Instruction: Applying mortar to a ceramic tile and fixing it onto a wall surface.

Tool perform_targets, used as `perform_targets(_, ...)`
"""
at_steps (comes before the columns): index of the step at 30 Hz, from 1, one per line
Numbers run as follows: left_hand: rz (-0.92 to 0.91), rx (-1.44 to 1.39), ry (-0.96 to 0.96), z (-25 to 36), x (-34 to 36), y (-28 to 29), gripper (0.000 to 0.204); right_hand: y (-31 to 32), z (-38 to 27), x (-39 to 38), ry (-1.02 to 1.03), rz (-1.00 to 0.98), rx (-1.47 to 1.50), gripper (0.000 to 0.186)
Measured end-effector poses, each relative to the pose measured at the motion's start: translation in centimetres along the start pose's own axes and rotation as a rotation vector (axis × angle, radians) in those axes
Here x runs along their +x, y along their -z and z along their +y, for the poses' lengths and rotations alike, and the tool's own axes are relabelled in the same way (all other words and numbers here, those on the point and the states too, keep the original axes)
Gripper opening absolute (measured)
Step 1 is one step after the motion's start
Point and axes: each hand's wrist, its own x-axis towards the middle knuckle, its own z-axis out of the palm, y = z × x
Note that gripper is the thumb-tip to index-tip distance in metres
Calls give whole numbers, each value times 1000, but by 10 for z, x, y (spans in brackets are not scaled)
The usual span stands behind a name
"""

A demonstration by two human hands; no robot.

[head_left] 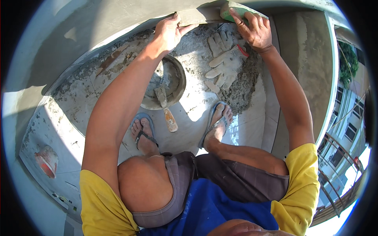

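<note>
Both arms reach forward to the base of the grey plastered wall. My left hand point(170, 32) pinches the near end of a flat grey strip point(193, 17) with a ridged face, thumb below and fingers along its edge. To the right, my right hand point(255, 32) is closed over a green block with a pale top point(232, 11), which sits against the strip's other end; whether it is a sponge or a float I cannot tell. Below my hands stands a round mortar pan point(179, 84), with a trowel point(168, 114) leaning over its near rim, handle toward me.
Pale work gloves point(226, 65) lie right of the pan, beside a heap of wet mortar point(242, 92). My sandalled feet point(215, 124) flank the trowel. A tipped red-and-white cup point(47, 161) is at left. A ledge point(311, 70) borders the right side, with buildings and scaffold poles beyond.
</note>
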Motion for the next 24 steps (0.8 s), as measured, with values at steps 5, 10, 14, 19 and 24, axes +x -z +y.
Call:
perform_targets(5, 64, 185, -22, 6, -11, 2, 33, -1, -57, 79, 200, 34, 17, 68)
perform_targets(10, -13, -5, -52, 1, -2, 2, 36, -3, -4, 22, 65, 84, -170, 67)
perform_targets(14, 60, -10, -27, 1, -6, -8, 36, 19, 19, -28, -114, -179, -92, 70)
perform_targets(19, 33, 7, -43, 3, -4, -1, 35, 9, -20, 16, 35, 13, -18, 65)
perform_targets(24, -17, 74, -16, 6, -1, 14, 26, 4, -46, 59, 118, -71, 13, 67)
